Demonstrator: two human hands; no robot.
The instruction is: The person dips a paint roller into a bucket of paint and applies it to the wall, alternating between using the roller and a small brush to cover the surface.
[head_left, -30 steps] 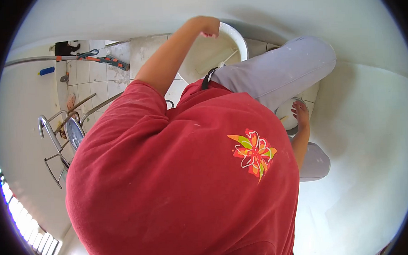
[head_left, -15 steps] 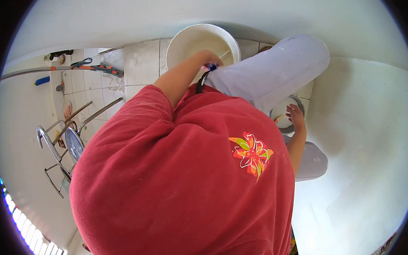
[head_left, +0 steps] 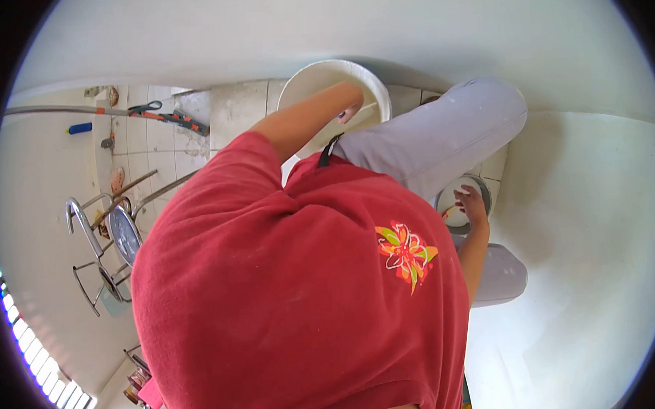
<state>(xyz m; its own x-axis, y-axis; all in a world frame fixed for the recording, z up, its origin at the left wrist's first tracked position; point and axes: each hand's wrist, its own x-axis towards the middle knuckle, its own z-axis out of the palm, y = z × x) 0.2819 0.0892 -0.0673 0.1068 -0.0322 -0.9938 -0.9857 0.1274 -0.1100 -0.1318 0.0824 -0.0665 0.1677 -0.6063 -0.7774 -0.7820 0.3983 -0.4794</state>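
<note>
My left hand [head_left: 351, 102] is inside the mouth of a large white bucket [head_left: 375, 77], its fingers curled by a small dark blue thing that they mostly hide. A pale stick-like edge shows in the bucket beside the hand. To the right, my right hand [head_left: 473, 201] hangs over a smaller round grey-rimmed container [head_left: 485, 190], fingers apart and apparently empty. An orange-and-yellow thing [head_left: 449, 212] lies in that container, just left of the fingers.
Metal-framed stools [head_left: 95, 236] stand at the left. A long pole with a grey and orange head [head_left: 185, 123] lies over the floor tiles [head_left: 239, 113]. A blue bottle-like thing [head_left: 80, 128] is at the far left. Pale walls [head_left: 591, 215] enclose the right side and top.
My left hand has turned, and less of the blue thing shows. The whole view has shifted, with the buckets and floor lower in it. My right hand remains over the smaller container.
</note>
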